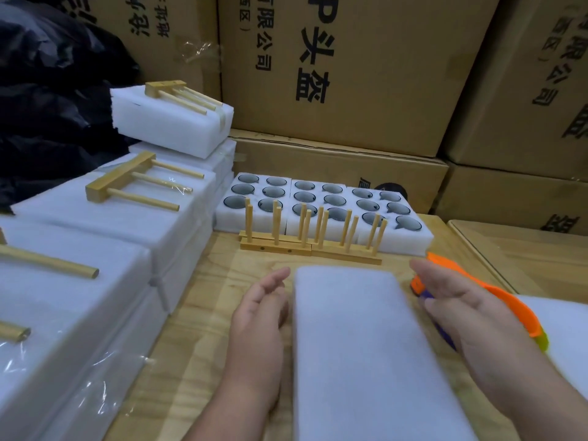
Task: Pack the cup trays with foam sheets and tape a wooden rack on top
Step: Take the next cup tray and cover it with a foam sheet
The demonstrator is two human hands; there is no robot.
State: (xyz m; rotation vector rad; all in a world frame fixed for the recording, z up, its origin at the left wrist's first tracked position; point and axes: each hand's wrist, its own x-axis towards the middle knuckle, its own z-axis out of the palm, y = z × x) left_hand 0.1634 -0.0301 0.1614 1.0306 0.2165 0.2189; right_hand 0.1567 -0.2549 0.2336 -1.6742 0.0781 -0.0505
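Behind your bench stands a wall of brown cardboard cartons (pixel 350 68) printed with black characters, and a heap of black plastic (pixel 47 100) fills the far left corner. Down your left side runs a row of finished packs (pixel 105 218): thick white foam bundles, some under clear film, each with a pale wooden rack lying flat on top, pegs pointing right. One more such bundle (pixel 171 122) sits tilted on the stack at the back.

The wooden table (pixel 203 297) carries the work itself. Straight in front of you lies a white foam block (pixel 366 351), a long rectangle with soft rounded corners and a matte, faintly fuzzy face; its narrow end points away from you. Your hands flank it, well apart from each other. Your left hand (pixel 257 316) is at the block's left edge with fingers relaxed and slightly bent, gripping nothing; whether it touches the foam I cannot tell. Your right hand (pixel 461 310) is at the right edge, fingers straight and spread, palm turned toward the block, holding nothing.

Farther back, three white foam cup trays (pixel 324 214) stand side by side touching, each with six round wells holding dark glass cups. Just before them stand upright wooden racks (pixel 311 240), pegs rising from flat bases. Under your right hand lies an orange tape dispenser (pixel 509 300) with a purple part, beside more white foam (pixel 563 329) at the right edge.
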